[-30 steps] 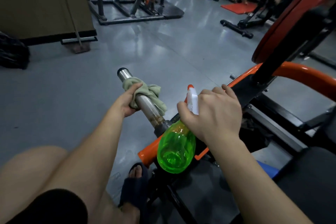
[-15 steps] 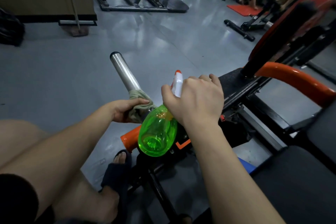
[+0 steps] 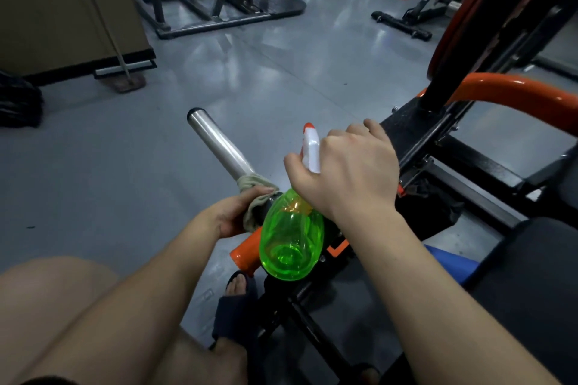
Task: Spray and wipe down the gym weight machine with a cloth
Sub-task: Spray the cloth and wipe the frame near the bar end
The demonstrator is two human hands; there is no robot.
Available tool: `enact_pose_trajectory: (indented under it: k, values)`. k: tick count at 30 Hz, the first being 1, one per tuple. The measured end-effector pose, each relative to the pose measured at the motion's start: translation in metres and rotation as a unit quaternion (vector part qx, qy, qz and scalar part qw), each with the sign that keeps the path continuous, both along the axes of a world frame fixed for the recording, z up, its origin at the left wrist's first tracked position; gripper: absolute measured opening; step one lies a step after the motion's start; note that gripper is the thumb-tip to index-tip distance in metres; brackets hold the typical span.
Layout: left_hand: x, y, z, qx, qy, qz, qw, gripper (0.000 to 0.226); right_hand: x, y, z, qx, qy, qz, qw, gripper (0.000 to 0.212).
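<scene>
So, nearest is the green spray bottle, base toward the camera and nozzle pointing away. The right hand has its fingers wrapped round the white trigger head. Just left of it, the left hand fingers grip the cloth, bunched round the steel bar, which runs away up-left to its capped end.

Cloth wraps the bar, left of the bottle.

Bunched beige cloth apparently wraps steel bar beside green bottle.
</scene>
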State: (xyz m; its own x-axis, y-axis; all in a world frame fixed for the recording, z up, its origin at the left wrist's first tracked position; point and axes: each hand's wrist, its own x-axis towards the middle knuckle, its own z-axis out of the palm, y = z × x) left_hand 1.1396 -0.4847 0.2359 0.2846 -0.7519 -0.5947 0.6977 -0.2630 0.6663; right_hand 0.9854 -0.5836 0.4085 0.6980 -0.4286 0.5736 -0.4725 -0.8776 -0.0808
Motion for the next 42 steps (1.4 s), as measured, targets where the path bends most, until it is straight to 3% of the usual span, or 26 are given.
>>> enact_pose_trajectory:
  k: [3,7,11,12,14,18,21,27,31,32,35,36,38,41,42]
  values:
    - [0.012,-0.008,0.011,-0.012,-0.030,0.070,0.997,0.044,0.001,0.000,-0.001,-0.002,-0.020,-0.004,1.000,0.038]
    - [0.038,-0.019,0.037,-0.020,0.025,0.253,0.967,0.028,0.002,-0.001,-0.002,-0.005,-0.014,-0.007,1.000,0.040]
    - [0.058,-0.023,0.033,0.025,-0.116,0.308,0.944,0.034,0.002,0.000,-0.001,-0.007,-0.005,-0.015,1.000,0.035]
    - [0.054,-0.020,0.030,0.006,-0.119,0.304,0.945,0.036,0.003,0.000,-0.001,-0.004,-0.003,-0.017,1.000,0.036]
    - [0.031,-0.015,0.026,-0.045,-0.029,0.246,0.968,0.040,0.003,0.000,-0.001,-0.002,-0.007,-0.023,1.000,0.039]
    - [-0.010,-0.010,0.011,-0.007,0.100,0.170,0.980,0.057,0.003,0.000,-0.001,-0.003,0.004,-0.017,1.000,0.043]
    - [-0.011,-0.016,0.014,-0.016,0.059,0.183,0.981,0.051,0.003,-0.001,-0.001,-0.004,0.006,-0.014,1.000,0.042]
    - [0.058,-0.022,0.015,-0.053,-0.059,0.337,0.938,0.049,0.003,-0.001,-0.001,0.006,-0.008,-0.012,1.000,0.038]
    - [0.110,-0.013,0.022,-0.026,-0.184,0.413,0.892,0.023,0.003,-0.003,-0.004,-0.003,-0.017,-0.017,1.000,0.032]
    - [0.122,-0.012,0.025,-0.022,-0.214,0.420,0.882,0.029,0.003,-0.003,-0.004,-0.006,-0.019,-0.018,1.000,0.032]
    - [0.144,-0.008,0.018,-0.016,-0.333,0.389,0.859,0.082,0.004,-0.004,-0.006,-0.020,-0.024,-0.026,0.999,0.035]
    - [0.144,-0.005,0.014,0.011,-0.394,0.359,0.846,0.087,0.005,-0.004,-0.007,-0.024,-0.026,-0.027,0.999,0.036]
    - [0.137,-0.001,0.010,0.080,-0.540,0.286,0.787,0.078,0.004,-0.005,-0.008,-0.033,-0.031,-0.024,0.999,0.038]
    - [0.130,0.004,0.009,0.130,-0.722,0.196,0.651,0.053,0.004,-0.006,-0.009,-0.047,-0.029,-0.022,0.998,0.041]
    - [0.130,0.005,0.009,0.136,-0.753,0.165,0.622,0.049,0.004,-0.007,-0.010,-0.051,-0.028,-0.021,0.998,0.043]
